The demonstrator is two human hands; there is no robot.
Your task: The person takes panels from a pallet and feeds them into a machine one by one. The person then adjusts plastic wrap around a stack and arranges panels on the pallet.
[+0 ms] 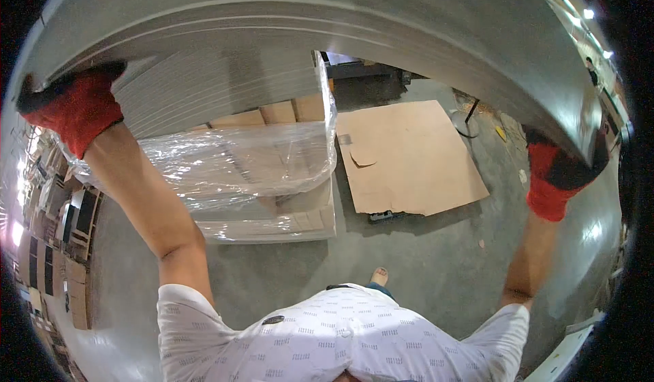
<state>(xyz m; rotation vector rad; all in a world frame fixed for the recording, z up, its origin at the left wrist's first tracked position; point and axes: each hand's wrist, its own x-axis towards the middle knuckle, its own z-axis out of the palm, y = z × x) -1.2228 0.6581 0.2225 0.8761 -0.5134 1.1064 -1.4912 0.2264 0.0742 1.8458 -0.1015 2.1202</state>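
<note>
A large, smooth grey panel [381, 7] spans the top of the view, raised in front of me. Red gloves with black palms and fingers cover both hands. At the panel's left end, my left hand [82, 103] is closed on its edge. My right hand [562, 171] grips the right corner, arm stretched out wide. The fingertips of both hands are partly hidden by the panel or dark in shadow. Below the panel, at centre left, lies a stack of flat sheets [310, 218] wrapped in clear plastic film [238, 154].
A brown cardboard sheet [415, 154] with a torn front edge lies over a dark base right of the wrapped stack. Stacked cartons and boards [75, 287] line the far left. Grey concrete floor [436, 266] runs between, and a distant person [591, 70] stands at upper right.
</note>
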